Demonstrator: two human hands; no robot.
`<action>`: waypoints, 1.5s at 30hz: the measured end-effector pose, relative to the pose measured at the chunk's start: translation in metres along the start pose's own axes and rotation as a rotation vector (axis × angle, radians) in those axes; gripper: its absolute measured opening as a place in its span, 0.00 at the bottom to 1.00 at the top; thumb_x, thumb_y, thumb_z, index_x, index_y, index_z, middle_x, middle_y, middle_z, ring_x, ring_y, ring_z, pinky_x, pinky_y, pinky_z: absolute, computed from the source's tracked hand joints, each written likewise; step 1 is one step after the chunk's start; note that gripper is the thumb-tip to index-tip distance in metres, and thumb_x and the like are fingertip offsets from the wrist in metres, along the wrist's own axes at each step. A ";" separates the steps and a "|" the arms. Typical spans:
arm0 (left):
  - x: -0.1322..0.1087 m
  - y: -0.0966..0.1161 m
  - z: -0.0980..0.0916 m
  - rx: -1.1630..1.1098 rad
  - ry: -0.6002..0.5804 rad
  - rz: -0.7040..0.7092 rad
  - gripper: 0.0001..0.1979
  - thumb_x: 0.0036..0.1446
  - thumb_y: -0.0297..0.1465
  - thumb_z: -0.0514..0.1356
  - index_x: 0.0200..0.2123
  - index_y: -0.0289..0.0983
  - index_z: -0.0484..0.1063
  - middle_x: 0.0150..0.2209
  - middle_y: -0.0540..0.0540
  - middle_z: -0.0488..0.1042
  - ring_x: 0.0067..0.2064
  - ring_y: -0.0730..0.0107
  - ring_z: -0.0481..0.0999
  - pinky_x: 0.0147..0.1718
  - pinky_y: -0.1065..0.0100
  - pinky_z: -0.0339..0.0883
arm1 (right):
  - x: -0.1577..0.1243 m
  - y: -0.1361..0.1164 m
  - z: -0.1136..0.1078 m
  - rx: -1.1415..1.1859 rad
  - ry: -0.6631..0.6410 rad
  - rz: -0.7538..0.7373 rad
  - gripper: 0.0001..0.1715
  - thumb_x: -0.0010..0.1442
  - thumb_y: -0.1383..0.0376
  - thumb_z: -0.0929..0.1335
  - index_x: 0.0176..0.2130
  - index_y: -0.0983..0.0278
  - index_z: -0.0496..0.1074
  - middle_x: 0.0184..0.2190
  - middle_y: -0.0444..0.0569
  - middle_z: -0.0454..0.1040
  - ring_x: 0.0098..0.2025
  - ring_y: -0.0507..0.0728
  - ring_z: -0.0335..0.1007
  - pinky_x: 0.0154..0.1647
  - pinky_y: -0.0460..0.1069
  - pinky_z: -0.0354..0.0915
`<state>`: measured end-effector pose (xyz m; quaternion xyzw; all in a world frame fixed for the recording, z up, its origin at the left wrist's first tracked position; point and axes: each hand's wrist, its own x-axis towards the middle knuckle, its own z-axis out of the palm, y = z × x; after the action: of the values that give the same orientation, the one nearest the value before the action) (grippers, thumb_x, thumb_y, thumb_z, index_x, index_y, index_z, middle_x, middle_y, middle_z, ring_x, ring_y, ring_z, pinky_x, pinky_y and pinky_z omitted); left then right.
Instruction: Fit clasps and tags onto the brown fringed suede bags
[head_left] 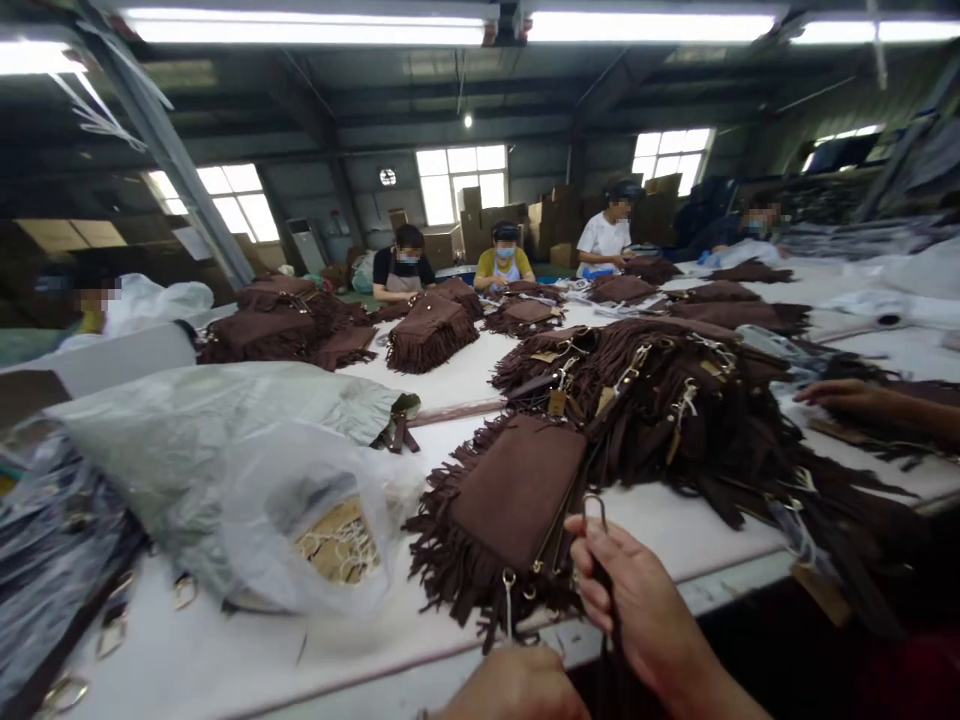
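Note:
A brown fringed bag [517, 490] lies flat on the white table in front of me. My right hand [634, 590] pinches a dark brown strap beside the bag's right edge, and a metal loop [594, 510] stands up above my thumb. My left hand [517, 685] is at the bottom edge of the view, curled closed with its fingers mostly hidden. A thin white cord [509, 610] hangs from a small gold clasp [509, 577] on the bag and runs down to that hand. Whether the left fingers grip it is hidden.
Brown fringed bags with tags pile up [675, 390] on the right. A plastic bag of tags and cords [341, 545] stands left, by a large pale sack [217, 430]. Another person's hand [847, 397] reaches in from the right. Several people work across the table.

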<state>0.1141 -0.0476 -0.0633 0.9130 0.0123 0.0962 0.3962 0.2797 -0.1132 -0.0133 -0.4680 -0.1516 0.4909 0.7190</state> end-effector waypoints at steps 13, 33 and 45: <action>-0.007 0.025 -0.044 -0.798 0.329 -0.738 0.26 0.55 0.56 0.55 0.27 0.37 0.65 0.15 0.55 0.63 0.15 0.75 0.65 0.14 0.75 0.57 | -0.031 0.047 -0.007 -1.481 -0.293 -0.835 0.17 0.70 0.64 0.58 0.45 0.64 0.74 0.32 0.52 0.75 0.35 0.56 0.72 0.37 0.49 0.69; -0.022 0.018 -0.021 -0.271 0.431 -0.637 0.17 0.62 0.39 0.52 0.26 0.37 0.70 0.24 0.47 0.71 0.27 0.69 0.70 0.28 0.69 0.63 | -0.037 0.068 -0.024 -1.265 -0.097 -0.578 0.16 0.64 0.60 0.64 0.48 0.61 0.76 0.44 0.51 0.80 0.44 0.59 0.78 0.46 0.52 0.74; 0.001 -0.030 -0.015 0.562 0.442 -0.446 0.08 0.66 0.29 0.53 0.36 0.37 0.70 0.34 0.44 0.72 0.35 0.66 0.73 0.35 0.68 0.67 | 0.002 0.068 -0.025 -1.564 -0.148 -1.045 0.18 0.67 0.67 0.59 0.52 0.63 0.70 0.40 0.55 0.78 0.41 0.60 0.75 0.44 0.54 0.73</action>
<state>0.1141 -0.0158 -0.0751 0.9179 0.3202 0.1944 0.1307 0.2595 -0.1195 -0.0828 -0.6580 -0.6741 -0.1063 0.3183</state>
